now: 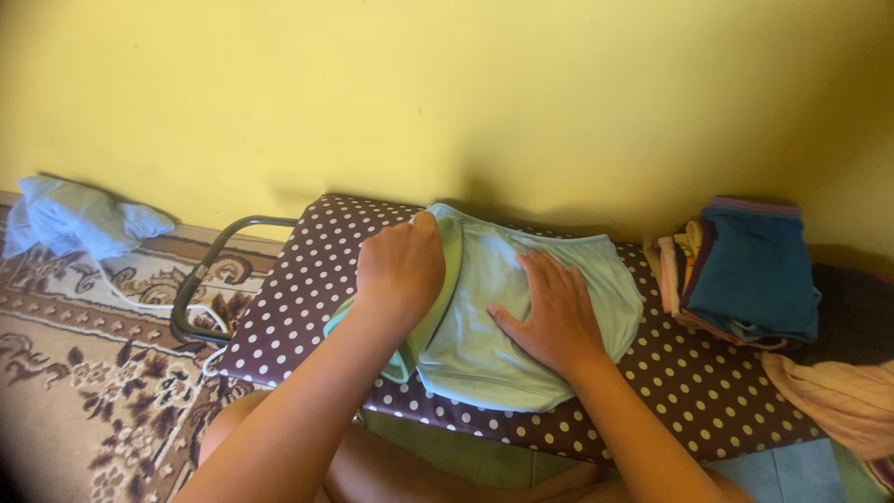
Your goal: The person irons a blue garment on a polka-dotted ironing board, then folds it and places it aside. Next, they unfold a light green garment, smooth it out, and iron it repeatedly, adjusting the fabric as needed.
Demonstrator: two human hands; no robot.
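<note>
Head view: left hand (402, 265) pinches soft mint underwear (521, 326); right hand (551, 312) presses flat, fingers spread.

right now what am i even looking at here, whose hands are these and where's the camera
The camera is worn on a person's head and looks down, so the two bare arms reaching in from the bottom are that person's own. There is no machine. In front of them is a low ironing board with a brown, white-dotted cover. On it lies a light blue-green garment. The left hand curls over the garment's left edge, gripping a fold. The right hand lies flat on the cloth with fingers spread. To the right sits a stack of folded clothes. A patterned rug covers the floor on the left, with pale blue cloth on it.
</note>
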